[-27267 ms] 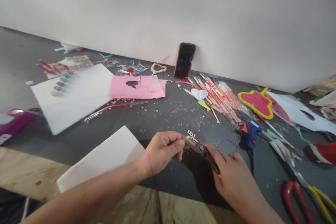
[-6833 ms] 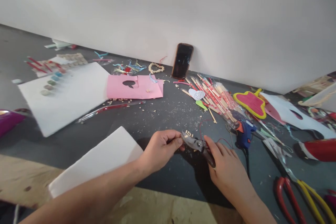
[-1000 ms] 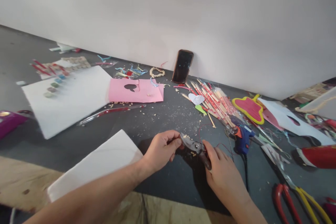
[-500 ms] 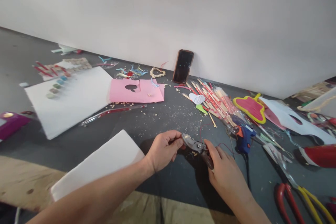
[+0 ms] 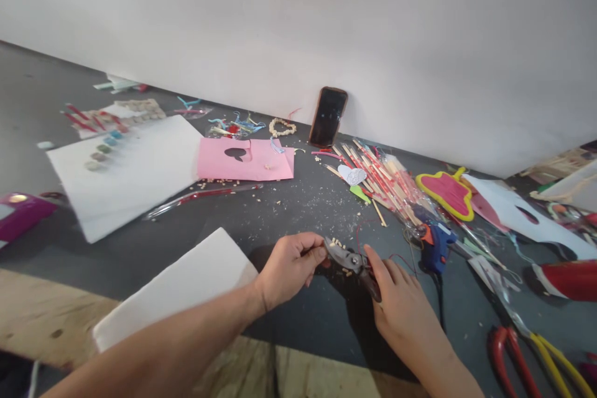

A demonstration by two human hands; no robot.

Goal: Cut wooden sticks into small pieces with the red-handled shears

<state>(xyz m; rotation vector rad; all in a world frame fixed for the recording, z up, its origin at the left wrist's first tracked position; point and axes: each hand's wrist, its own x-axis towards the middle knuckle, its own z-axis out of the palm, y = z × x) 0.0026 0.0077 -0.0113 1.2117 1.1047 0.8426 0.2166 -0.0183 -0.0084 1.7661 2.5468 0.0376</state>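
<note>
Holding: right hand point(image 5: 408, 301) clamped on pruners point(image 5: 347, 258), over desk point(image 5: 312, 320)
Left grip: left hand point(image 5: 289, 270) pinched together beside blade point(image 5: 337, 252), contents hidden
Risk: nicked fingertips point(image 5: 321, 253), should the close-set blade slip

By the right hand point(image 5: 407, 305) the pruning shears point(image 5: 356, 262) are held, and their blades point(image 5: 339, 254) are directed toward the left hand point(image 5: 290, 268), which is closed in a pinch at the blade tips. Small pale pieces point(image 5: 346, 272) are scattered near them on the dark table point(image 5: 308, 317). Behind, a dark phone point(image 5: 329, 117) is leaned against the white wall point(image 5: 196, 18).
</note>
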